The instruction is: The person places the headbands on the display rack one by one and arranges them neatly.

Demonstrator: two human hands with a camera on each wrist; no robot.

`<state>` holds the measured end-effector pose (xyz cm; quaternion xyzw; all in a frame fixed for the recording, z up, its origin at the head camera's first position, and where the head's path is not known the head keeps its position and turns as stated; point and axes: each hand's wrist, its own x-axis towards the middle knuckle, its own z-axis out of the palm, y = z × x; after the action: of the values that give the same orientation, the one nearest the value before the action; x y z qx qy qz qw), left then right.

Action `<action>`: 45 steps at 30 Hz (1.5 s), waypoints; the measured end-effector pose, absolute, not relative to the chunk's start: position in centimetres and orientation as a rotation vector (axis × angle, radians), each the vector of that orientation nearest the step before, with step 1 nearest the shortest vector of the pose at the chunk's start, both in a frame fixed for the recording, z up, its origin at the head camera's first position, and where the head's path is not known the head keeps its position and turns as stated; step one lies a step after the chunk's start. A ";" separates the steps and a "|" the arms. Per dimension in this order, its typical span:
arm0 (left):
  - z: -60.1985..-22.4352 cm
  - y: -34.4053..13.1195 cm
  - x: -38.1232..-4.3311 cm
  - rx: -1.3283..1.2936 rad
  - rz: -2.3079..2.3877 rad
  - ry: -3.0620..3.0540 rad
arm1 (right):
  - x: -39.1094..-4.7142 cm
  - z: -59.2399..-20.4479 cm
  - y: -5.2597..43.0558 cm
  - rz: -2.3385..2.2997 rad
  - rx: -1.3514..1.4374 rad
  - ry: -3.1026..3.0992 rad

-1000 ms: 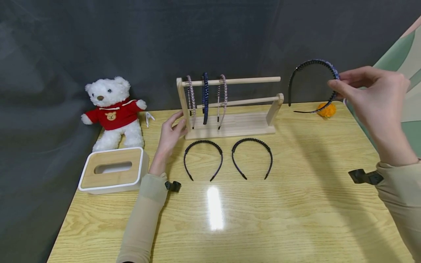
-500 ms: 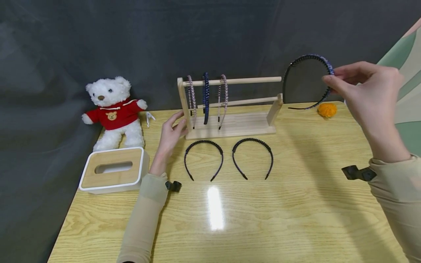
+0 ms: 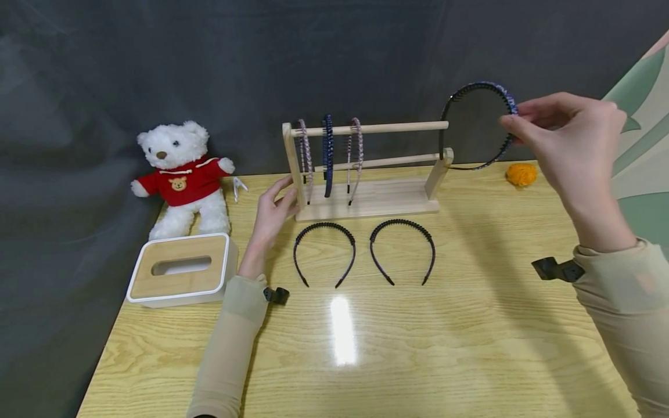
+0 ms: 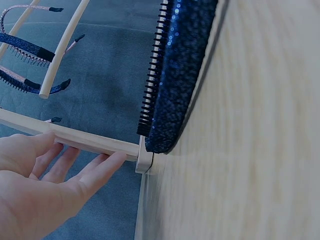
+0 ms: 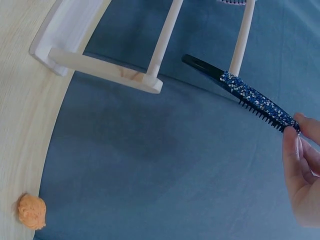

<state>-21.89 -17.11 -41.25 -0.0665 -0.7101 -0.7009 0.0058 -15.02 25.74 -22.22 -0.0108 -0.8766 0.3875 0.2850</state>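
Note:
A sparkly dark blue toothed headband (image 3: 506, 96) is pinched at one side by my right hand (image 3: 575, 133), raised at the free end of the wooden rack (image 3: 389, 197). In the right wrist view the headband (image 5: 257, 97) overlaps the tip of the upper rod (image 5: 242, 40); contact cannot be judged. My left hand (image 3: 272, 209) touches the rack's left post with its fingertips, thumb and fingers spread. Pink headbands (image 3: 358, 145) and a dark blue headband (image 3: 327, 157) hang on the rods. Two dark headbands (image 3: 324, 224) (image 3: 401, 221) lie before the rack.
At left a white teddy bear (image 3: 180, 186) in a red top sits behind a tissue box (image 3: 177, 273) with a wooden lid. A small white clip (image 3: 237, 187) lies near the bear. An orange ball (image 3: 521, 174) rests at the back right. A dark cloth hangs behind the table.
My right hand has moved left and slightly up with its headband, bringing it to the rack's right end. The left hand stays at the post.

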 end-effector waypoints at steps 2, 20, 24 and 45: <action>-41.3 -17.1 -21.9 -0.211 -2.194 -2.221 | -15.1 -22.2 25.5 1.025 -0.025 -2.346; -41.2 -17.2 -21.9 -0.201 -2.196 -2.217 | -16.2 -22.3 23.1 1.049 0.056 -2.318; -41.1 -17.1 -21.9 -0.199 -2.204 -2.210 | -16.4 -22.4 22.7 1.037 0.081 -2.300; -41.2 -17.0 -22.0 -0.187 -2.211 -2.218 | -16.8 -23.1 21.3 1.025 0.145 -2.282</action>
<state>-21.98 -17.02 -41.17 -0.0596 -0.7069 -0.7048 0.0022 -16.84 21.32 -23.12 0.0548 -0.8651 0.3884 0.3126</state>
